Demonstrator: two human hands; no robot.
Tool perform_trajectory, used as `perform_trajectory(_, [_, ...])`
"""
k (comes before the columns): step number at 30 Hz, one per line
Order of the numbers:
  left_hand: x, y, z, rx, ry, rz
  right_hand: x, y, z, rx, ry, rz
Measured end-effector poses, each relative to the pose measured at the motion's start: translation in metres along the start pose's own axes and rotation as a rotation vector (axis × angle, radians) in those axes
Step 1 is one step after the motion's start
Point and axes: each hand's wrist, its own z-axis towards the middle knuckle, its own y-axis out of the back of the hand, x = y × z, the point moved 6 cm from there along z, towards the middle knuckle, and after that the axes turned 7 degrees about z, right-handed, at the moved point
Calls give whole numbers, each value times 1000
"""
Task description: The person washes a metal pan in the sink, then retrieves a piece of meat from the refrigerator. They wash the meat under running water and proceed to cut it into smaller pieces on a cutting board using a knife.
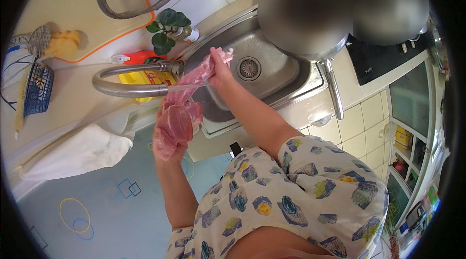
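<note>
A long piece of raw pink meat (178,124) stretches between my hands beside and partly over the steel sink (233,46). My left hand (179,153) supports its thick, folded end, which hides most of the fingers. Farther up, my right hand (220,70) grips the narrow end, where some white fat shows, above the sink basin. From the curved steel faucet (127,90), a stream of water (189,86) reaches across the meat between the two hands. The sink drain (249,68) lies just right of my right hand.
A yellow container (149,79), a red bottle (142,56) and a potted plant (167,28) stand behind the faucet. At left are a blue basket (38,88) and a hanging white cloth (80,153). A handled metal pan (333,88) and black cooktop (375,62) are at right.
</note>
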Motion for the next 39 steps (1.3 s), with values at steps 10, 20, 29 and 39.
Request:
perform_trajectory(10, [23,30,4,57,127,-314,26,41,16,-35,-22,32])
perform_trajectory(20, [13,-49,-18,362,-103,184,145,107,45,-7,-177,-1662])
perform_trajectory(29, [25,26,-15,130,131,31,1,-30,49,684,-144,-2008])
perform_trajectory(39, [27,34,-30,-6,132,-70,-86,-28,101,573,-490,-2163])
